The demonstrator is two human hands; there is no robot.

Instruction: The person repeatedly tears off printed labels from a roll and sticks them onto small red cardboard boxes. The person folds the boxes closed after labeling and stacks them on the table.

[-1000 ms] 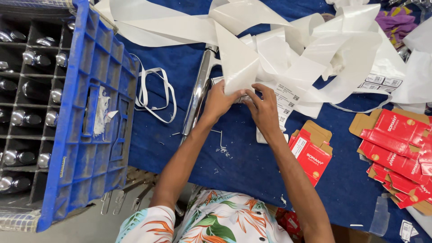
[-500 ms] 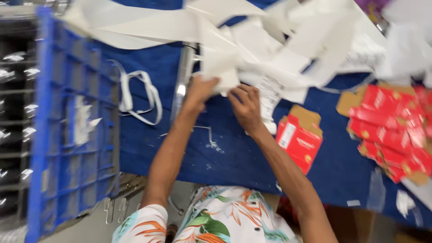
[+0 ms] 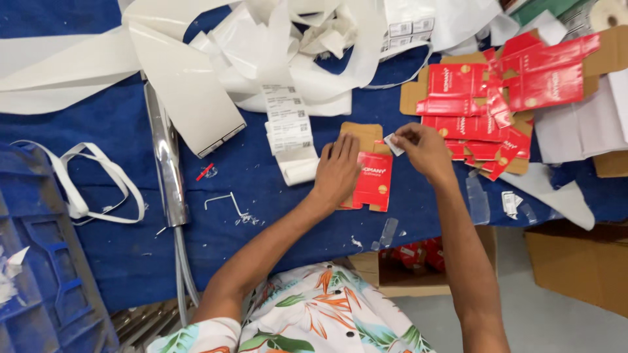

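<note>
Flat red carton (image 3: 371,184), left hand (image 3: 337,171), small label (image 3: 393,144)

A packing workshop: a blue-covered desk (image 3: 275,216) strewn with flat red cartons (image 3: 497,98), white backing paper strips (image 3: 196,72), label strips (image 3: 288,124), a blue plastic crate (image 3: 46,287) and brown cardboard boxes (image 3: 575,268) on the floor.

A flattened red carton (image 3: 371,182) is laid flat on the blue cloth, a bit right of the frame's centre. Its brown cardboard inside is shown at the open top flap, and pale print is carried on the red face. Its left edge is pressed down under a flat palm. Just above its upper right corner, a tiny white sticker (image 3: 393,144) is pinched between fingertips, tilted and held just off the carton.
</note>
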